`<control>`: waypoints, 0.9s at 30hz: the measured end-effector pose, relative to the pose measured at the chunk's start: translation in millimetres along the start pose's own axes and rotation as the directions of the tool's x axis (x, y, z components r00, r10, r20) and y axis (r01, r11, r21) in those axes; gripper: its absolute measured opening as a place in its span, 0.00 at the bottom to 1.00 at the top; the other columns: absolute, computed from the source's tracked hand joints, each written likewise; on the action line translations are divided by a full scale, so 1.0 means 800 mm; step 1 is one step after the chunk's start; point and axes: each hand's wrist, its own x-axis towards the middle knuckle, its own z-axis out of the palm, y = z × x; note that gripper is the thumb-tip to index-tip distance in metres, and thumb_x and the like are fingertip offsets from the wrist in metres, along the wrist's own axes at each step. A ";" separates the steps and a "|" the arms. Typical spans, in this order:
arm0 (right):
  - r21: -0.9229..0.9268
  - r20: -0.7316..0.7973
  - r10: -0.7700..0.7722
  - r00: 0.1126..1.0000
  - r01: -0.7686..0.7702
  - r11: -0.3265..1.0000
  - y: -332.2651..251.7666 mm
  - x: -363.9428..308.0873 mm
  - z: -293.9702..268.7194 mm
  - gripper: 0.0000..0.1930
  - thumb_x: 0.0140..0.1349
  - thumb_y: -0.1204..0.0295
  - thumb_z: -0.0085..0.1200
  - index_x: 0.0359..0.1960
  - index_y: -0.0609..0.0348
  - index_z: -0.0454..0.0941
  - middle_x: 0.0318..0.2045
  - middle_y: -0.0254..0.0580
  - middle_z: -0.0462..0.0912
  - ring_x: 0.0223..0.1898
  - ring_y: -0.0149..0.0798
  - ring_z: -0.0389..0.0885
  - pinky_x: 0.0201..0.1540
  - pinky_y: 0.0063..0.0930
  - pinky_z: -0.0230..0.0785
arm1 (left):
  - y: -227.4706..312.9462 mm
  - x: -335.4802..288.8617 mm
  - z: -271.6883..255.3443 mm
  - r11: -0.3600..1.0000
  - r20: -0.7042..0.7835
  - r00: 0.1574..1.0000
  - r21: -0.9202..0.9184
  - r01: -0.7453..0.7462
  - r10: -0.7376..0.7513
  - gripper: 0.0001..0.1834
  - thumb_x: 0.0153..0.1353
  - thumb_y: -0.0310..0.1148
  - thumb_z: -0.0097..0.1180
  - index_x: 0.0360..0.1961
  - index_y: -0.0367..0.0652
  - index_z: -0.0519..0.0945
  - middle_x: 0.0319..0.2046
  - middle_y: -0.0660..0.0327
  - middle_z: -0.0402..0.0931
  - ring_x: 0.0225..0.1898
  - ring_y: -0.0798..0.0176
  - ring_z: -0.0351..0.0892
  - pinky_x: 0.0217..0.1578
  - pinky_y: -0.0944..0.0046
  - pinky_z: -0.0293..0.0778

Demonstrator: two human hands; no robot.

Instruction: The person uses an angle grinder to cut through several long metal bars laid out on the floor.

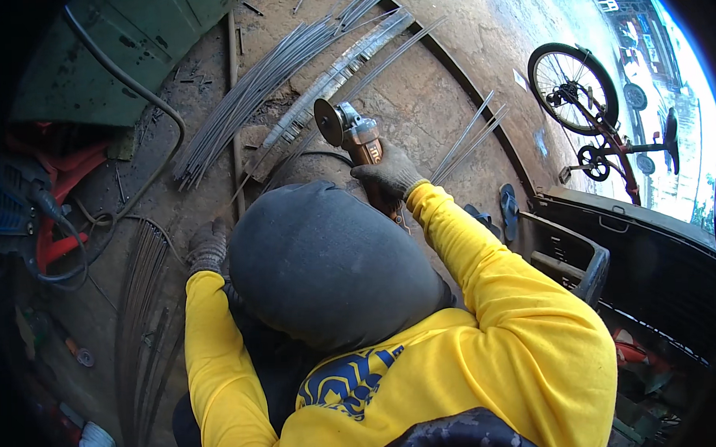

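My right hand (388,173), in a grey knit glove, is closed around the body of an angle grinder (365,143). The grinder's round disc (329,123) stands upright at its far end, near a strip of pale metal pieces (333,77). Low at the left, my gloved left hand (207,246) has its fingers curled. A thin metal rod runs out from near its fingertips, but whether the hand grips it is hard to make out. Between my arms a large rounded shape in dark cloth (328,256) hides part of the floor.
A bundle of thin steel rods (266,89) lies ahead; darker rods (144,302) lie at the left. A blue power tool on a red stand (53,187) and a cable are far left. A bicycle (582,97), sandals (509,210) and a black chair (568,252) are right.
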 end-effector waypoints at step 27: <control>0.024 0.004 -0.011 1.000 0.011 1.000 -0.004 -0.004 -0.003 0.43 0.46 0.51 0.75 0.63 0.60 0.74 0.52 0.60 0.86 0.54 0.56 0.85 0.61 0.43 0.75 | 0.023 -0.010 -0.014 0.996 -0.038 0.996 -0.003 0.084 -0.084 0.39 0.75 0.64 0.35 0.61 0.41 0.82 0.64 0.42 0.77 0.67 0.37 0.73 0.68 0.43 0.66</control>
